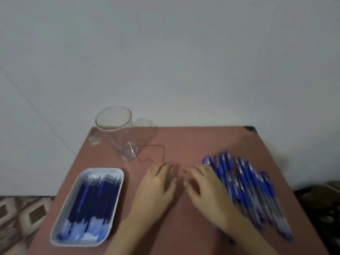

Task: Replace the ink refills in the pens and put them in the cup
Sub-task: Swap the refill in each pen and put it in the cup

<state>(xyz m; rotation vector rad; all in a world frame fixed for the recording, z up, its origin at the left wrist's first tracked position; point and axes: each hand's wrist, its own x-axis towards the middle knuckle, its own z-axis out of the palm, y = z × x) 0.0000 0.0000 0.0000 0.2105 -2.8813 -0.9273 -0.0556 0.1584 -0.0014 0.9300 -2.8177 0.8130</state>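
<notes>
resting flat, fingers spread, gripping nothing, left hand point(156, 188) and right hand point(207, 192) lie mid table point(193, 142) between tray point(103, 169) of refills point(95, 197) left and pens point(246, 186) right; cup point(117, 131) near far edge, grey wall point(184, 61) behind

bare table point(193, 144) between cup point(117, 131) and pens point(246, 188)
</notes>
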